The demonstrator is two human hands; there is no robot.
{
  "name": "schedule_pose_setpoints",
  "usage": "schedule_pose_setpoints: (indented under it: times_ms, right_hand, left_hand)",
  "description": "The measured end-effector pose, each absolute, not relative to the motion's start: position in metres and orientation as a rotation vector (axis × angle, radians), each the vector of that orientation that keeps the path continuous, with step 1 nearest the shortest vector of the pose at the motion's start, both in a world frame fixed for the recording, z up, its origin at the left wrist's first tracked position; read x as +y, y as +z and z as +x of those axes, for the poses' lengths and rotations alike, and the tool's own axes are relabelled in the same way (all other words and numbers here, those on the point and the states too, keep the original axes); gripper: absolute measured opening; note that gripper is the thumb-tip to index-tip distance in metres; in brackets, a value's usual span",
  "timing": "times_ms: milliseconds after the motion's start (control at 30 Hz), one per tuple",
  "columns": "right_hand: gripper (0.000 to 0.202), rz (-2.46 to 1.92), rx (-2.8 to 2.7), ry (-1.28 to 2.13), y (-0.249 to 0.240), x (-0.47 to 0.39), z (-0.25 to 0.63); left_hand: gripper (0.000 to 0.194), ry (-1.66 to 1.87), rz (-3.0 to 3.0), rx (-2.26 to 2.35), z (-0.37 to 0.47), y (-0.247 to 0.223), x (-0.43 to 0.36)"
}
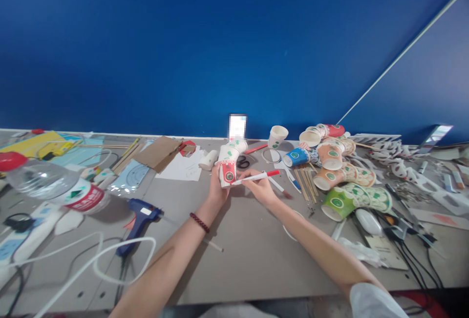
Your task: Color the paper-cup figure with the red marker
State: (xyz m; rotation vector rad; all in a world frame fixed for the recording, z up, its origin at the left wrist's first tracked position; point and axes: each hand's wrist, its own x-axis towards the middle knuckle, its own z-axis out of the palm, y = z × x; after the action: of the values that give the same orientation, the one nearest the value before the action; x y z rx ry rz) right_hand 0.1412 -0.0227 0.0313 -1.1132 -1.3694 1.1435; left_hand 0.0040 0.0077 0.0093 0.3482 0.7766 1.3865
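Observation:
My left hand (217,187) is closed around a red and white paper cup (227,170) with a round dark emblem, held above the middle of the table. White paper cups with green marks (230,151) sit directly behind its upper end; whether they are joined to it I cannot tell. Between the fingers of my right hand (261,189) is a white marker with a red end (258,177). Its tip points left and meets the red cup's side near the lower edge. Scissors with black handles (242,162) lie just beyond the marker.
Left of my arms lie a blue glue gun (141,220), a large plastic bottle (69,188) and a loose white cable (106,244). Stacked coloured paper cups (331,156) and wooden sticks (306,181) lie to the right. A phone (238,126) leans against the blue wall.

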Motion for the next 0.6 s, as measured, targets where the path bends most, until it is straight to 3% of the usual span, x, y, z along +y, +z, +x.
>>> schedule_pose_setpoints:
  times_ms: [600]
  right_hand:
    - [0.013,-1.105,-1.373,1.144,0.0309,-0.0225,0.1408]
  left_hand:
    - [0.031,1.366,0.367,0.774,0.0031,0.0115,0.0062]
